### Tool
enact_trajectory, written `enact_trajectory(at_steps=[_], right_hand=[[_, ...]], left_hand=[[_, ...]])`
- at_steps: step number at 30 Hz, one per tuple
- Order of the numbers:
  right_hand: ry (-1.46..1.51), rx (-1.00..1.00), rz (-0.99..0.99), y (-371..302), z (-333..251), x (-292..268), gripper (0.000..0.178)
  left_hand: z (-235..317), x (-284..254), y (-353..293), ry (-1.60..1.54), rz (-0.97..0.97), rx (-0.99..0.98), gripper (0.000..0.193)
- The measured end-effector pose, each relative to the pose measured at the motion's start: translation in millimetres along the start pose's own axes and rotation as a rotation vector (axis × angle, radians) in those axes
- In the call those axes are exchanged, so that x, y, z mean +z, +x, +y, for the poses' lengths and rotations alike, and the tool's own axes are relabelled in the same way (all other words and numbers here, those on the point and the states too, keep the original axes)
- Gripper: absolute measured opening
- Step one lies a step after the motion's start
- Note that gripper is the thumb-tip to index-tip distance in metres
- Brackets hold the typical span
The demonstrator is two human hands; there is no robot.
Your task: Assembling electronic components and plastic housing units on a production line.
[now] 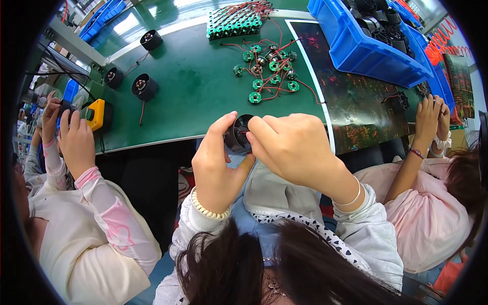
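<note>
A short black cylindrical housing (235,139) is held just past the near edge of the green table, its round opening tilted up. My left hand (214,165) grips it around the side, fingers above and thumb below. My right hand (295,147) is closed, its fingertips bunched at the opening. A bit of red shows beside these fingertips, but what they pinch is hidden. Beyond my hands, several small round green circuit boards (255,96) with red wires lie in a loose tangle.
Three black housings (144,87) stand at the left near a yellow button box (95,115). A block of green boards (234,29) sits at the back. On the right is a blue bin (371,56) of black parts. Co-workers' hands (76,140) work on both sides.
</note>
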State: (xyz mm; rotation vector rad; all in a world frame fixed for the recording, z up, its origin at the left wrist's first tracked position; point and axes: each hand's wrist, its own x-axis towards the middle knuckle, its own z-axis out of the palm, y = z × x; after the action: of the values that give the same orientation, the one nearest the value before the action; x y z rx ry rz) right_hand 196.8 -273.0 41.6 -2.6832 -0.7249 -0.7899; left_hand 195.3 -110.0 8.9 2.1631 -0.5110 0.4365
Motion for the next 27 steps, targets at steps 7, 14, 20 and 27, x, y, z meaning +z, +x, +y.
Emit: enact_trajectory(at_steps=[7,14,20,27], right_hand=[[0.000,-0.047,-0.056,0.5,9.5,-5.2,0.016],[0.055,-0.091,-0.133,-3.5,7.2,-8.5,0.018],[0.371,-0.020,0.048,-12.0,0.0,18.8,0.021],[0.803,0.273,0.079,-32.6,13.2,12.3,0.028]], left_hand=[[-4.7,-1.6,0.4,-0.099,-0.044,-0.036,0.070],[-14.9,2.9,0.7,-0.290,-0.080,0.007,0.070],[-14.6,11.0,-2.2,-0.439,0.011,0.058,0.068],[0.6,-7.9,3.4,-0.187,-0.136,0.031,0.060]])
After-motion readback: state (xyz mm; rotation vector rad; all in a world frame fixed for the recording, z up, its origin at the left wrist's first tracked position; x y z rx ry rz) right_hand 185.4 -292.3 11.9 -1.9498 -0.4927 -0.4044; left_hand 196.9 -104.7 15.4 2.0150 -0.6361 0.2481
